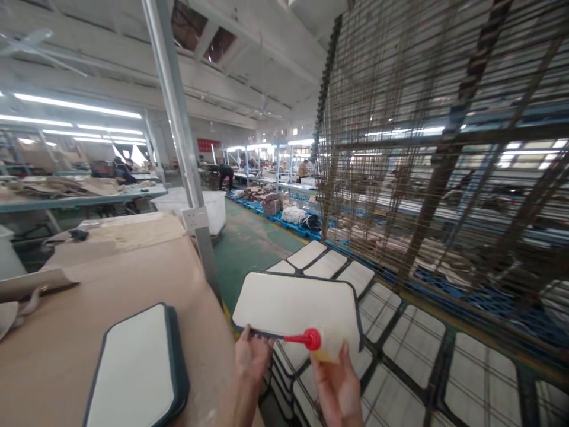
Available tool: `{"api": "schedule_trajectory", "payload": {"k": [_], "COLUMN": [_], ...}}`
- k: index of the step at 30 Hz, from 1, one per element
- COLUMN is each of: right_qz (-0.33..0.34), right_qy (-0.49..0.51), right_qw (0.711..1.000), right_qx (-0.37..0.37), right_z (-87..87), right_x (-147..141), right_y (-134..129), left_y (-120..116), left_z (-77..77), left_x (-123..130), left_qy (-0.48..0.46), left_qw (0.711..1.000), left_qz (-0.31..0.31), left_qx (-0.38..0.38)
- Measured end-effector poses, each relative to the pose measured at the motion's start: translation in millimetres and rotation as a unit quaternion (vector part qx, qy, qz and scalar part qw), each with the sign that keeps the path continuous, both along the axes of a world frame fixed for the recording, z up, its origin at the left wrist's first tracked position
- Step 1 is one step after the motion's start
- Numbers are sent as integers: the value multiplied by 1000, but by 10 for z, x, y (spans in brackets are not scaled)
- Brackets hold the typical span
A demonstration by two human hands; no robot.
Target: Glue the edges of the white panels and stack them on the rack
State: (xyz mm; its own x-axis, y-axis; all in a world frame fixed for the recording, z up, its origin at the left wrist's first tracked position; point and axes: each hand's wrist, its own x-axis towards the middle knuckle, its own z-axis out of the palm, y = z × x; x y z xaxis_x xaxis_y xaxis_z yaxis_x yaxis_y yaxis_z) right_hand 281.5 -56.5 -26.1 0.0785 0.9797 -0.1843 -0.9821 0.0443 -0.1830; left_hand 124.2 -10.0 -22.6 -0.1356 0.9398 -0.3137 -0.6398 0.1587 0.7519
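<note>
Left hand [255,356] curled at pale panel [288,301], right hand [335,379] around red-capped bottle [331,342]

Over the bench [128,270], room lies open left of the white panel [284,299], between the near stack [133,365] and far post [178,112]; a wire rack [444,160] bars the right.

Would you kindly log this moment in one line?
Left hand: holds dark-edged off-white rectangular panel; right hand: holds translucent red-capped bottle; red nozzle: at panel's near edge
</note>
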Motion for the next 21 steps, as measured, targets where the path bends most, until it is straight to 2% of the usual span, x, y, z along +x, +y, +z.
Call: {"api": "schedule_trajectory", "payload": {"k": [3,6,7,9,11,12,13,15,18,21], "right_qz": [-6,-5,-6,-13,-10,-3,3,19,37,48], "right_qy": [-21,-51,-64,-94,-116,-119,-116,-101,-83,-86], "right_qw": [1000,999,998,995,993,992,992,994,994,993], "right_qx": [8,15,20,31,37,38,39,46,57,59], "right_z": [-44,-52,-51,-46,-37,-31,-25,-9,13,33], "right_x": [42,74,78,69,38,15,-11,-67,-141,-184], "right_y": [34,66,70,64,39,22,2,-42,-110,-162], "left_y": [-252,-494,-562,-652,-650,-607,-533,-310,130,526], "left_z": [15,-123,-193,-305,-297,-230,-120,189,682,979], "left_x": [-137,-355,-441,-609,-731,-760,-762,-692,-478,-283], "left_qy": [-114,-121,-97,6,162,238,301,378,475,546], "left_qw": [992,992,993,990,970,955,940,914,842,775], "left_qz": [56,44,58,128,178,177,150,78,16,-83], "left_qx": [2,1,-22,-61,-28,9,56,128,256,306]}}
